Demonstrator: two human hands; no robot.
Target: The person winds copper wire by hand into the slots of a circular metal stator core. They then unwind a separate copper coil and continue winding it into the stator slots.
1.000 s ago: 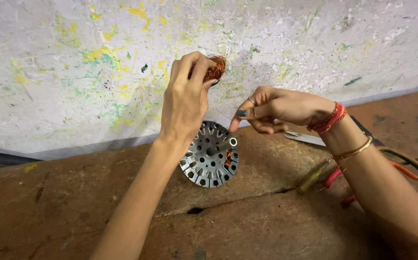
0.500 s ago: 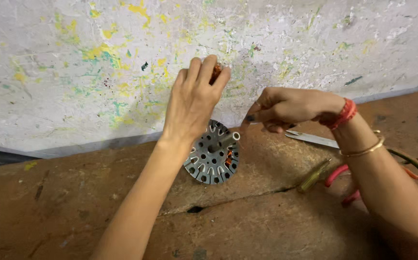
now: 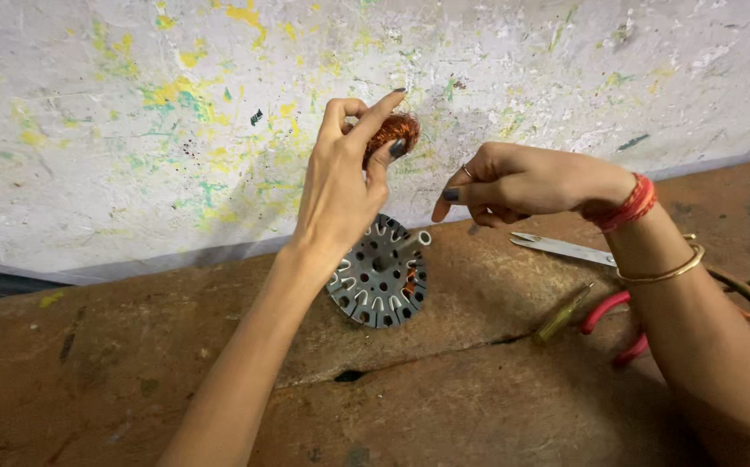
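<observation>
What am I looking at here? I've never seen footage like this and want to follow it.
The picture comes from a camera worn on a person's head, looking down at their own two bare hands; there is no machine. The left hand is raised and holds a small bundle of copper wire between its fingers. The right hand, with a red thread and a bangle at the wrist, is pinched beside it; whether it holds a strand is too fine to tell. Below them, on a worn brown surface, a round slotted metal disc leans near a paint-splattered wall. To the right lie scissors, a greenish stick-like tool and red-handled pliers, partly hidden by the arm.
</observation>
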